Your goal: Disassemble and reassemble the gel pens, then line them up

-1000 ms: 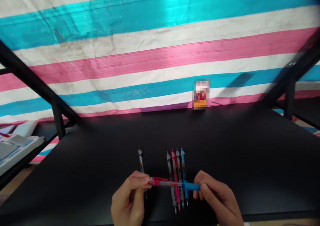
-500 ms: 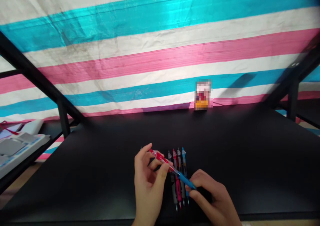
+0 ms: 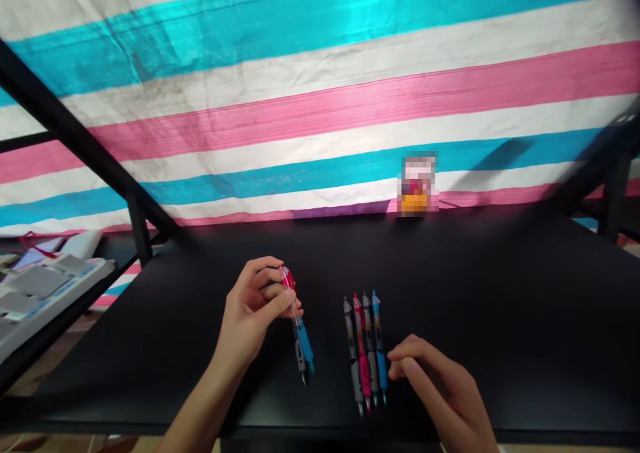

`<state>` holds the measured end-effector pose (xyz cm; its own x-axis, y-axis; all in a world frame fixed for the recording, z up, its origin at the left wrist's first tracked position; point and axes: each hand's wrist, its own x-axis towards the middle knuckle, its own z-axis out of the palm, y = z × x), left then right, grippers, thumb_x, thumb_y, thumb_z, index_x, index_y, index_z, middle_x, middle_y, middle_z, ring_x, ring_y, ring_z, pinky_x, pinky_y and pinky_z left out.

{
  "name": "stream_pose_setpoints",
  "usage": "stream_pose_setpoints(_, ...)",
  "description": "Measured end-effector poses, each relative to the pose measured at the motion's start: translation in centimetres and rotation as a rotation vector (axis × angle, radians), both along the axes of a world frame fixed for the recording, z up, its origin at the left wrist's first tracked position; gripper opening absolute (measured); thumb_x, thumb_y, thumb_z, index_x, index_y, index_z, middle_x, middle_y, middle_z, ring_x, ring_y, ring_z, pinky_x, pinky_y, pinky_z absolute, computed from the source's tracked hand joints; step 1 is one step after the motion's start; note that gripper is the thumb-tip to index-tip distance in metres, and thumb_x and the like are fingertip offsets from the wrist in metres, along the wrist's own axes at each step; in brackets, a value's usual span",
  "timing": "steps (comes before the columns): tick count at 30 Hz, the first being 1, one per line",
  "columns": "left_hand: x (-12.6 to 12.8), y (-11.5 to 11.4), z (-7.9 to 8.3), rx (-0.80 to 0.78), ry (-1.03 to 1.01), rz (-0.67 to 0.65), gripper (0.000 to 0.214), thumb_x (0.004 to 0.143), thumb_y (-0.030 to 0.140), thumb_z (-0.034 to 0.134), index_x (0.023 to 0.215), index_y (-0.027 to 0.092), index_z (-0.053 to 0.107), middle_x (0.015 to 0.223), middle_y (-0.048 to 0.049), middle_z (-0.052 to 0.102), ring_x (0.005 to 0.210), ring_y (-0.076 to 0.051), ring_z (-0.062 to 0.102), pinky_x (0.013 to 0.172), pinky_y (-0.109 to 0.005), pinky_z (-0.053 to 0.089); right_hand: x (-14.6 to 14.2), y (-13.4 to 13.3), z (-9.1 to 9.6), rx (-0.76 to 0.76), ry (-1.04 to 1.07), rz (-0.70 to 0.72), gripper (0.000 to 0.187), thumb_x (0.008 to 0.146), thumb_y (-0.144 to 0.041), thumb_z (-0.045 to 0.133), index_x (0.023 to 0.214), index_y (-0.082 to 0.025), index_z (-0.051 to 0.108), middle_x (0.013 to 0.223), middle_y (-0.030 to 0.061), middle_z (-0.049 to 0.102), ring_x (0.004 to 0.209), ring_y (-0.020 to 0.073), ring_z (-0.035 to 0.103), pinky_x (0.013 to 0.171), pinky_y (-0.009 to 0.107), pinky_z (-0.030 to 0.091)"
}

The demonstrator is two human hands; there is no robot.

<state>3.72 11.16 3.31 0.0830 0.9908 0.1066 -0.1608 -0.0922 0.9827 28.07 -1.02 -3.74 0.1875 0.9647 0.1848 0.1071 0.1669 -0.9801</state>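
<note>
My left hand (image 3: 260,299) pinches a pen (image 3: 303,346) with a red top, clear barrel and blue grip, its tip pointing down towards the table. Just beside and partly behind it lies a grey-gripped pen (image 3: 300,359), its upper part covered by my fingers. To the right several pens lie side by side: a grey one (image 3: 355,373), a pink-gripped one (image 3: 365,373), another grey one (image 3: 372,369) and a blue one (image 3: 381,366). My right hand (image 3: 435,379) holds nothing; its loosely bent fingers are apart, the fingertips close to the blue pen.
All the pens are on a black table (image 3: 240,253). A blurred-out small object (image 3: 418,186) stands at its back edge. Black frame bars (image 3: 95,139) rise at both sides before a striped sheet (image 3: 300,119). A white device (image 3: 50,293) sits off to the left.
My left hand has carried the red-and-blue pen leftwards and down, beside the grey-gripped pen. My right hand has let go of its lower end and moved slightly right.
</note>
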Motion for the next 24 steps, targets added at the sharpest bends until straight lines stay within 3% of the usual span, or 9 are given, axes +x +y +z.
stream_pose_setpoints(5,-0.1,0.19,-0.39,-0.083,-0.009,-0.023,0.044,0.07,0.022,0.092,0.101,0.02,0.062,0.082,0.0048,0.067,0.06,-0.016,0.073,0.053,-0.03,0.066,0.03,-0.2,-0.02,-0.031,0.003,-0.014,0.026,0.104,-0.039,0.058,0.091,-0.026,0.077,0.076,0.0021,0.067,0.074,0.0199,0.062,0.066,0.028,0.048)
stream_pose_setpoints(12,-0.17,0.19,-0.74,-0.104,-0.038,0.03,0.046,0.077,0.024,0.089,0.113,0.022,0.061,0.084,0.0053,0.068,0.064,-0.013,0.071,0.058,-0.027,0.065,-0.05,-0.33,-0.03,-0.05,0.025,-0.032,0.025,0.104,-0.037,0.058,0.09,-0.027,0.076,0.076,0.001,0.065,0.074,0.0187,0.06,0.069,0.028,0.047)
stream_pose_setpoints(24,-0.07,-0.09,-0.97,-0.154,-0.047,-0.022,0.044,0.073,0.023,0.092,0.106,0.019,0.063,0.084,0.0039,0.067,0.065,-0.014,0.072,0.058,-0.029,0.066,-0.14,-0.48,0.04,-0.061,0.037,-0.05,0.027,0.104,-0.04,0.06,0.087,-0.026,0.076,0.077,0.0024,0.063,0.074,0.0194,0.058,0.067,0.028,0.046)
